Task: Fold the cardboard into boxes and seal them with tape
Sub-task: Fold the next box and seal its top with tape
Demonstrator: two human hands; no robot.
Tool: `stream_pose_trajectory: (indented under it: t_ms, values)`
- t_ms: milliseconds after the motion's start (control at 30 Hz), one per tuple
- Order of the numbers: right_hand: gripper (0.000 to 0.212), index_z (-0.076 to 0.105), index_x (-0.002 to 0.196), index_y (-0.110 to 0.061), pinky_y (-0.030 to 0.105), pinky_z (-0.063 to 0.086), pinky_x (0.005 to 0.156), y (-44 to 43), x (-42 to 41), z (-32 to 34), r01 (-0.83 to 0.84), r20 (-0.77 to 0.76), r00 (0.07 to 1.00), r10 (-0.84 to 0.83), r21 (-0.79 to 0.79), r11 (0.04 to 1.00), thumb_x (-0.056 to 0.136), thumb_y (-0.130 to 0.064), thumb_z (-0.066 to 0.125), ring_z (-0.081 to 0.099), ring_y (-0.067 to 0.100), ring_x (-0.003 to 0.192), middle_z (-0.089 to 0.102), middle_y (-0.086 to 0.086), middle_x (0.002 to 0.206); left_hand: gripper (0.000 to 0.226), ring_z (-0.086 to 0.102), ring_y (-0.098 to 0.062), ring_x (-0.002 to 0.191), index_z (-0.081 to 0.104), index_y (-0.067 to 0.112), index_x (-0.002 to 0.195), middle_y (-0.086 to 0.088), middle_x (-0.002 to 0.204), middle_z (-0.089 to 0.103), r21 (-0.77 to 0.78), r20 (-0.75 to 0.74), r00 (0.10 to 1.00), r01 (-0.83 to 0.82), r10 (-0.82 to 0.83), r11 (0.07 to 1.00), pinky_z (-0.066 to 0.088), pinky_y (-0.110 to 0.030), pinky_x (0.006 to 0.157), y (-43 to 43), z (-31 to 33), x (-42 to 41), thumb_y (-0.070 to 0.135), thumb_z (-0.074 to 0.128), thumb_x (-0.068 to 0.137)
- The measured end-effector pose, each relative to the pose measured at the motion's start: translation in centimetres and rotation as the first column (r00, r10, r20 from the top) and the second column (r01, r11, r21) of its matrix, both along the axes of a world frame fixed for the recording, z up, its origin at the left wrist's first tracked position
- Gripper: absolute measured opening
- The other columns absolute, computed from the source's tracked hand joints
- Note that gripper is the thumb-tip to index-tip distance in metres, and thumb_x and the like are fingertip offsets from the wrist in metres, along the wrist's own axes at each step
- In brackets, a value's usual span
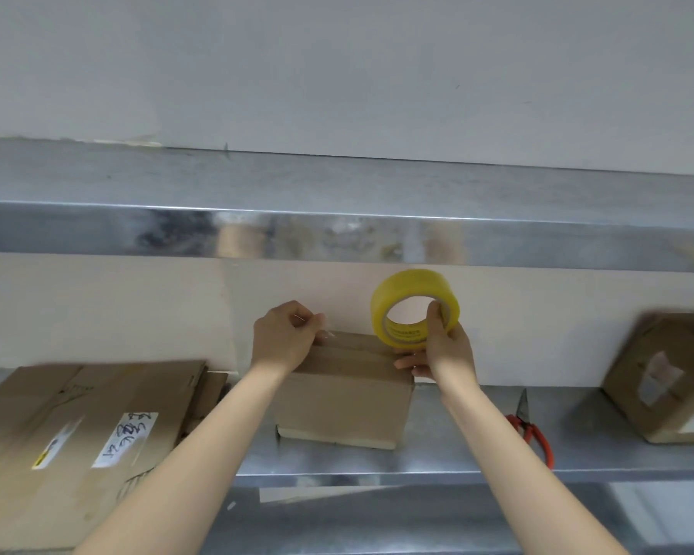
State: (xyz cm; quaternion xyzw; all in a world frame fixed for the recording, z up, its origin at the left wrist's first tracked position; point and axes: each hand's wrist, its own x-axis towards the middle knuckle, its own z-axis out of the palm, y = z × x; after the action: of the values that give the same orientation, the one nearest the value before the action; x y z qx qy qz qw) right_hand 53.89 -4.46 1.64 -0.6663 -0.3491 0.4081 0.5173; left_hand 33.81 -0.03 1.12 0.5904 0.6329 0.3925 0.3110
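Two hands are stretching tape (330, 334) lengthwise over the cardboard box (345, 398) at the counter (457, 438) back edge, left hand (285, 338) pinching its end, right hand (445, 348) gripping the yellow roll (413, 310).

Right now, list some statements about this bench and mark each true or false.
1. The right hand holds the yellow tape roll. True.
2. The left hand pinches the tape end at the left of the box top. True.
3. The scissors lie left of the box. False: the scissors lie to its right on the steel table.
4. The flattened cardboard sits on the upper shelf. False: the flattened cardboard lies on the table, left of the box.
5. A second box stands at the far right. True.
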Motion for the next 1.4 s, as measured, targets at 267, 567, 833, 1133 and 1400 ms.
stream_pose_trajectory:
  t_ms: [267,567,833,1133,1400]
  values:
    - [0.018,0.048,0.095,-0.014,0.018,0.045,0.042,-0.9,-0.8,-0.5,-0.056,0.263,0.964,0.023,0.117,0.992,0.093,-0.026,0.061,0.066,0.013,0.049,0.069,0.01,0.063,0.016,0.059,-0.004,0.077,0.071,0.015,0.075,0.006,0.079,0.07,-0.026,0.131,0.987,-0.089,0.091,0.996,0.038,-0.011,0.065,0.0,-0.4,-1.2,0.03,0.076,0.078]
    - [0.014,0.051,0.094,-0.012,0.013,0.042,0.046,-0.2,-1.5,-0.9,-0.089,0.433,0.901,0.039,0.096,0.991,0.095,-0.024,0.058,0.059,0.005,0.04,0.066,0.012,0.071,0.029,0.069,-0.015,0.097,0.054,0.01,0.058,0.004,0.089,0.076,-0.125,0.579,0.809,-0.034,0.101,0.992,0.049,-0.038,0.098,-0.3,-0.8,-2.0,0.01,0.077,0.076]
    - [0.019,0.044,0.098,-0.017,0.038,0.05,0.064,0.3,-2.8,-1.1,-0.153,0.669,0.737,0.098,0.022,0.988,0.095,-0.032,0.054,0.063,0.035,0.073,0.061,0.007,0.072,0.039,0.066,-0.014,0.081,0.037,0.009,0.054,-0.008,0.097,0.073,-0.19,0.763,0.581,-0.217,0.283,0.958,0.049,-0.024,0.073,-0.5,-1.7,-1.5,-0.01,0.062,0.077]
    - [0.012,0.044,0.096,-0.018,0.048,0.056,0.063,0.4,-2.2,-1.5,-0.154,0.56,0.825,0.07,0.104,0.983,0.095,-0.026,0.054,0.066,0.036,0.063,0.061,0.012,0.073,0.019,0.061,-0.019,0.074,0.063,0.009,0.063,0.002,0.069,0.066,-0.199,0.625,0.707,-0.264,0.33,0.944,0.05,-0.032,0.077,-0.5,-2.0,-1.5,0.011,0.077,0.076]
    - [0.015,0.042,0.088,-0.02,0.049,0.055,0.063,0.8,-2.1,-1.4,-0.195,0.54,0.834,0.112,0.099,0.976,0.096,-0.023,0.055,0.065,0.035,0.064,0.061,0.014,0.072,0.028,0.061,-0.026,0.078,0.057,0.009,0.057,-0.006,0.072,0.066,-0.283,0.731,0.577,-0.23,0.365,0.931,0.052,-0.039,0.078,-0.6,-3.1,-1.9,0.004,0.075,0.078]
